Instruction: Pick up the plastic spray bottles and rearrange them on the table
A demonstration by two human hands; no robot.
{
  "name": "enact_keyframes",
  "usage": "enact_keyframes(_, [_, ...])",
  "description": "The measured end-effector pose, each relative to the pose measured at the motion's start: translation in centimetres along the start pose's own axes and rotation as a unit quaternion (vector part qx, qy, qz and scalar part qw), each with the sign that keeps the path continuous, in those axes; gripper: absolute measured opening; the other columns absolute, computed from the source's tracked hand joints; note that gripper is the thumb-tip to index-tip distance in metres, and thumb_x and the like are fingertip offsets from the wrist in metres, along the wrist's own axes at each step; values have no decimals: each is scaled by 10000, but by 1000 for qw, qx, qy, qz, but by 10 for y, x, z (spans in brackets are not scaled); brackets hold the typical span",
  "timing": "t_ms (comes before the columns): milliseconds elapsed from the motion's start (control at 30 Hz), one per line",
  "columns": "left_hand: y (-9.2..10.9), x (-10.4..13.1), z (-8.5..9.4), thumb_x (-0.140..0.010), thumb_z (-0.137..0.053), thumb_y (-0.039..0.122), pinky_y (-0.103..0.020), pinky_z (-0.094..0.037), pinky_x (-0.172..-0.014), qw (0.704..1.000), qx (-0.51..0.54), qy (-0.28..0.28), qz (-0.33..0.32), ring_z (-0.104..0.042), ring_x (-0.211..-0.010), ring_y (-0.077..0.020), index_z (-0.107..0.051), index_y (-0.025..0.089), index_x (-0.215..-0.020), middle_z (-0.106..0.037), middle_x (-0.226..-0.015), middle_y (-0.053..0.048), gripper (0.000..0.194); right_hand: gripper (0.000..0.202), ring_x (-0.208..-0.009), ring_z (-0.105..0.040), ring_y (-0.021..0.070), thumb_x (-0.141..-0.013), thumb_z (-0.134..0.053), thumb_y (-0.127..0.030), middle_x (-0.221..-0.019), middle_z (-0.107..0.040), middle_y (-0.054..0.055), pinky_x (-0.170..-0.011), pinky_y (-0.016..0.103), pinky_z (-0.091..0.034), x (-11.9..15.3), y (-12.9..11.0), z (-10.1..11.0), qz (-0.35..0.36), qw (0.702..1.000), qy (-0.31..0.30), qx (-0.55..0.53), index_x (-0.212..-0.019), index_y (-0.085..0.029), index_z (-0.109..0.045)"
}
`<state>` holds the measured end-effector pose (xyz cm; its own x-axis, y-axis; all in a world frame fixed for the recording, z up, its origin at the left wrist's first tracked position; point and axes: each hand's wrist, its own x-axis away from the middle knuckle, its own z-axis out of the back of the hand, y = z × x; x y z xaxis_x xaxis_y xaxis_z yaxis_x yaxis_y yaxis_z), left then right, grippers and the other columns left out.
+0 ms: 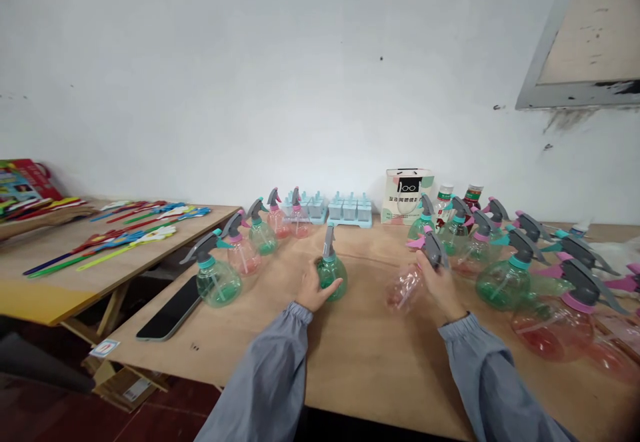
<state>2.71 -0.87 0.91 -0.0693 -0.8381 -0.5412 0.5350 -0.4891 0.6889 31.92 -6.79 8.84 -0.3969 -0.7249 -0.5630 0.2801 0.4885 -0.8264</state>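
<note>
My left hand (315, 287) is wrapped round the left side of a green spray bottle (334, 273), which stands upright on the wooden table (350, 362). In my right hand (440, 282) is a pink spray bottle (401, 289), gripped near its neck and tilted, its base toward the left; whether the base touches the table I cannot tell. To the left stand several more spray bottles, among them a green one (219, 283) and a pink one (243, 255). A larger group, with a green bottle (503, 283) and a pink bottle (550, 325), crowds the right side.
A black phone (170, 312) lies at the table's left edge. At the back are light blue popsicle moulds (350, 210), a paper bag (406, 197) and two capped bottles (445, 202). Colourful long-stemmed items (120, 245) lie on another table at left.
</note>
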Motion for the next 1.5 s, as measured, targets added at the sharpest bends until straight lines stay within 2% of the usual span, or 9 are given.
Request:
enact_keyframes(100, [1, 0, 0, -700, -726, 503, -529, -460, -1028, 1000, -3, 4, 6, -600, -1171, -336, -411, 183, -1284, -591, -1213, -124, 736, 338, -902, -625, 229, -791, -635, -512, -863, -684, 39, -894, 410, -475, -11, 4, 13, 23, 998, 53, 35, -956, -218, -653])
enact_keyframes(300, [2, 0, 0, -696, -735, 456, -510, -483, -1023, 1000, 5, 9, -1, -608, -1159, -312, -426, 222, -1263, -593, -1197, -98, 687, 404, -772, -573, 184, -791, -654, -504, -824, -634, 10, -830, 381, -474, -30, 26, 38, 42, 991, 99, 77, -1044, -189, -648])
enact_keyframes(500, [2, 0, 0, -701, -735, 464, -492, -470, -1039, 1000, 5, 6, 3, -598, -1180, -312, -408, 217, -1260, -589, -1205, -87, 694, 442, -741, -555, 180, -786, -643, -524, -795, -632, 7, -796, 365, -467, -34, 43, 43, 30, 989, 97, 106, -1063, -179, -660])
enact_keyframes(600, [2, 0, 0, -692, -747, 463, -518, -470, -1027, 1000, 5, 11, -4, -600, -1173, -321, -401, 214, -1251, -596, -1206, -109, 704, 474, -803, -589, 206, -760, -673, -522, -832, -653, 24, -833, 392, -466, -33, 48, 42, 28, 988, 97, 118, -1093, -185, -638])
enact_keyframes(700, [3, 0, 0, -695, -745, 488, -539, -462, -1024, 1000, 8, 6, -8, -595, -1181, -346, -399, 189, -1248, -596, -1220, -147, 717, 597, -913, -612, 242, -742, -689, -545, -980, -660, 69, -885, 437, -460, -31, 53, 43, 26, 986, 107, 125, -1204, -187, -565])
enact_keyframes(833, [3, 0, 1, -715, -722, 513, -562, -442, -1034, 1000, 6, -4, -4, -586, -1196, -367, -389, 173, -1253, -589, -1233, -172, 718, 810, -1119, -547, 324, -703, -683, -621, -1208, -574, 170, -976, 514, -408, -15, 62, 51, 66, 963, 128, 228, -1322, -151, -454])
enact_keyframes(967, [1, 0, 0, -709, -724, 514, -556, -444, -1037, 1000, 7, 0, -15, -584, -1196, -362, -380, 162, -1256, -585, -1226, -174, 736, 1019, -1150, -511, 421, -613, -627, -773, -1232, -537, 259, -960, 568, -400, 9, 73, 63, 47, 932, 95, 348, -1319, -63, -437])
enact_keyframes(1067, [0, -1, -1, -705, -734, 507, -546, -455, -1025, 1000, 12, 5, -17, -590, -1186, -350, -385, 178, -1256, -592, -1215, -158, 731, 1052, -1123, -540, 430, -598, -582, -828, -1209, -556, 270, -925, 551, -432, 14, 83, 69, 8, 928, 69, 365, -1296, -54, -442])
enact_keyframes(1500, [-1, 0, -2, -703, -721, 502, -523, -464, -1009, 1000, 8, 13, 0, -613, -1155, -322, -402, 236, -1236, -601, -1200, -105, 675, 1026, -1184, -517, 415, -661, -495, -829, -1248, -541, 296, -981, 531, -403, -21, 106, 55, 17, 934, 104, 342, -1302, -29, -444])
